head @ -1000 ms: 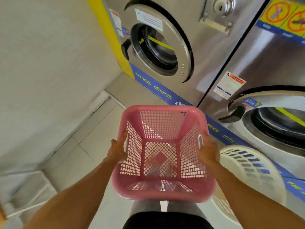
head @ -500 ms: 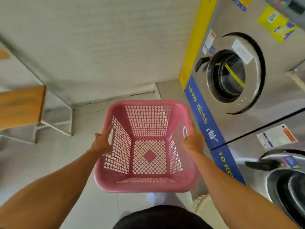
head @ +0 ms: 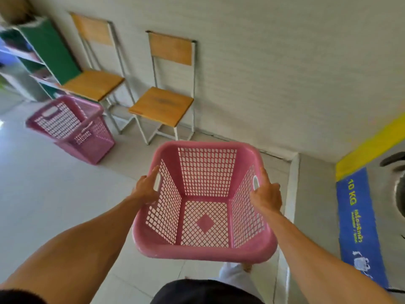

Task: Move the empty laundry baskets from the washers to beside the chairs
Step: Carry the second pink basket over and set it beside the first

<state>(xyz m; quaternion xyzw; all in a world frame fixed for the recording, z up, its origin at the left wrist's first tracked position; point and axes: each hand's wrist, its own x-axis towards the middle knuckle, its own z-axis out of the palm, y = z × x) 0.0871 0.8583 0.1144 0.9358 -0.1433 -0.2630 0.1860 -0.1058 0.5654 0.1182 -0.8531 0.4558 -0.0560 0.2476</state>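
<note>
Pink basket (head: 205,252): held in the air at about waist height, mouth up, tilted slightly toward the person. Empty; floor tiles show through the lattice base and walls. A solid diamond panel sits at the centre of the base. An oval handle slot is cut into each side wall near the rim.

Left hand (head: 146,189): closed on the basket's left rim at the handle slot, index finger stretched forward along the rim's outer edge. The other fingers wrap under the rim and are hidden.

Right hand (head: 266,194): closed on the right rim at the opposite slot, index finger likewise lying along the rim, thumb side up. Both forearms are extended and bare.

Second basket (head: 72,126): same pink lattice type, standing upright on the floor (head: 43,194), just beside the front leg of the left chair (head: 94,81). Blurred; contents cannot be made out.

Right chair (head: 163,105): wooden seat and backrest on a light metal frame, set against the wall (head: 274,73), beside the left chair. The held basket is near it but apart, above the tiles in front of it.

Shelf unit (head: 47,47): green side panel, far left, behind the left chair.

Washer (head: 385,194): at the right edge, with a yellow band and a blue strip marked "10 KG".
</note>
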